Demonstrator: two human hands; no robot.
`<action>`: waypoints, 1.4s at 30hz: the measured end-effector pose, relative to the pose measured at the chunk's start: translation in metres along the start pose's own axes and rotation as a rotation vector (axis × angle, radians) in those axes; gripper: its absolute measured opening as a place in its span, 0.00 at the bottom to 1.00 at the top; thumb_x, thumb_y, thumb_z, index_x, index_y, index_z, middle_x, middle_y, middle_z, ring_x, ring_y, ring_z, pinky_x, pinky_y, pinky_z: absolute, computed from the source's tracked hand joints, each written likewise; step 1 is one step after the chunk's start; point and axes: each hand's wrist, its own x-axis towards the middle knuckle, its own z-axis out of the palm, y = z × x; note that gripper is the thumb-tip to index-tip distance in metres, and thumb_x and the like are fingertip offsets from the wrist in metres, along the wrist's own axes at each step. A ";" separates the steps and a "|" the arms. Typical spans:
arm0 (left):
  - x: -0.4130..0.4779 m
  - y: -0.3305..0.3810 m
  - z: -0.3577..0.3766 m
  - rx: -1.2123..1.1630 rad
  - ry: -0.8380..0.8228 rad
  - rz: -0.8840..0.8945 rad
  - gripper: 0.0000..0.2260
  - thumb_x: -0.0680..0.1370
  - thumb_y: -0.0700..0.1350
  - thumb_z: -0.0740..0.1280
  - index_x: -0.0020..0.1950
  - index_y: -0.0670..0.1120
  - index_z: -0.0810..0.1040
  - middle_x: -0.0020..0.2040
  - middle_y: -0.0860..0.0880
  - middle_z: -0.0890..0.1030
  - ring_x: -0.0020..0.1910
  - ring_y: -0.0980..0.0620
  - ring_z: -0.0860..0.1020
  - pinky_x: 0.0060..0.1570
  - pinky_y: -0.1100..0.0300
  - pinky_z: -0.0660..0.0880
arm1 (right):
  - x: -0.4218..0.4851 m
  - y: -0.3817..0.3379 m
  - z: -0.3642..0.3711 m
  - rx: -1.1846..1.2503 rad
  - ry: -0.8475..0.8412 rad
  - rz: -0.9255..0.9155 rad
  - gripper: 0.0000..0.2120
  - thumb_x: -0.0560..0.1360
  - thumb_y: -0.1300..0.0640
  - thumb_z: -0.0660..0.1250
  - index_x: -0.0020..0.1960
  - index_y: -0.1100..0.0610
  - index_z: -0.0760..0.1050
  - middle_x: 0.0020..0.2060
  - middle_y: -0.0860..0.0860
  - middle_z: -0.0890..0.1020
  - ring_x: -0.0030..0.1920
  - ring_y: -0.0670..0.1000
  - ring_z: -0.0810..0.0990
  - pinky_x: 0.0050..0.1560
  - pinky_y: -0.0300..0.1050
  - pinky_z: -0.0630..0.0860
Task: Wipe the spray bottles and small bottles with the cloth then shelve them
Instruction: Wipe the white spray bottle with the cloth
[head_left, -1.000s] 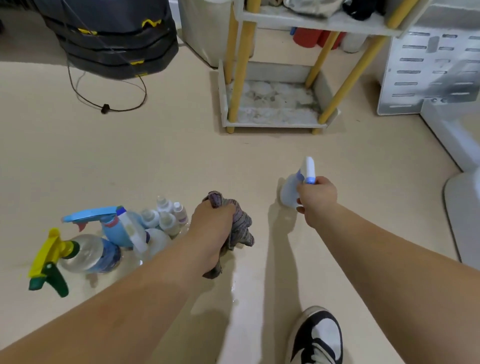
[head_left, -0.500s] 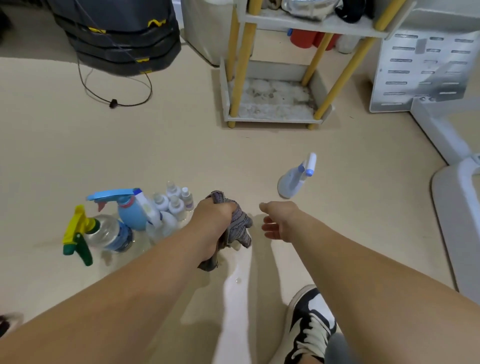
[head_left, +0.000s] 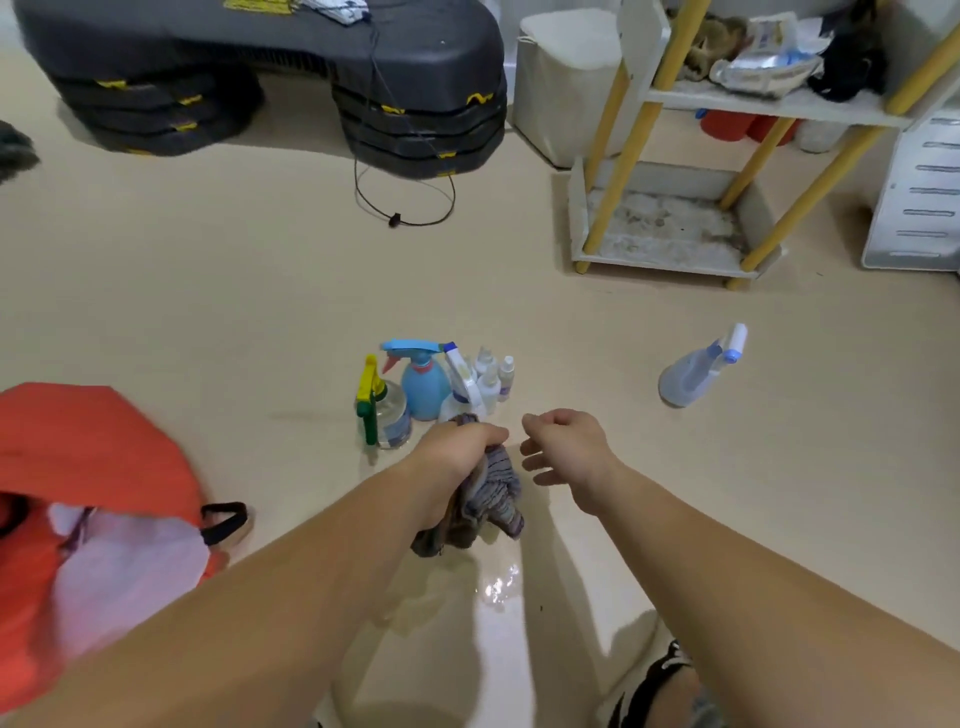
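Beige floor (head_left: 208, 291) carries everything in this room, and the work sits low on it. Straight ahead of the hands stands a tight cluster: a clear spray bottle (head_left: 389, 418) with a yellow and green trigger, a blue spray bottle (head_left: 423, 387), a white spray bottle (head_left: 462, 384) and several small bottles (head_left: 493, 374) behind it. All are upright, long axes vertical, touching or just beside one another. The left hand (head_left: 457, 447) has its fingers curled round a bunched striped cloth (head_left: 493, 499) and sits at the near edge of the cluster. Whether its knuckles touch the nearest bottle cannot be told. The right hand (head_left: 563, 444) holds nothing, its fingers loose and spread, just beside the left hand and slightly right of the cluster. A pale spray bottle (head_left: 691, 376) stands alone well off to the right, on the side of the shelf (head_left: 670, 257), whose bottom tray lies further ahead and to the right. With the cloth in the left hand, the free right hand looks the likelier one to lift the next bottle. The cluster lies ahead and a little to its left, much nearer than the lone bottle.
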 end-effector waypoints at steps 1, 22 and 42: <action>0.000 0.000 -0.006 -0.006 0.009 -0.008 0.14 0.77 0.52 0.72 0.58 0.45 0.80 0.51 0.42 0.86 0.49 0.44 0.85 0.54 0.51 0.82 | -0.003 0.001 0.007 0.023 -0.008 0.002 0.09 0.80 0.53 0.68 0.49 0.59 0.77 0.42 0.57 0.82 0.37 0.55 0.79 0.38 0.47 0.75; 0.067 -0.016 -0.041 0.019 0.155 0.002 0.06 0.76 0.46 0.68 0.51 0.45 0.78 0.50 0.39 0.83 0.52 0.40 0.82 0.53 0.48 0.81 | 0.059 -0.004 0.082 -0.232 0.037 -0.271 0.18 0.73 0.51 0.76 0.63 0.48 0.79 0.44 0.46 0.80 0.47 0.50 0.80 0.49 0.46 0.77; 0.017 0.006 -0.041 -0.063 0.230 0.294 0.10 0.80 0.45 0.63 0.53 0.40 0.79 0.44 0.39 0.82 0.44 0.40 0.82 0.49 0.48 0.80 | -0.017 -0.015 0.009 -0.004 -0.001 -0.322 0.05 0.79 0.53 0.73 0.52 0.44 0.82 0.55 0.46 0.81 0.54 0.44 0.78 0.51 0.37 0.72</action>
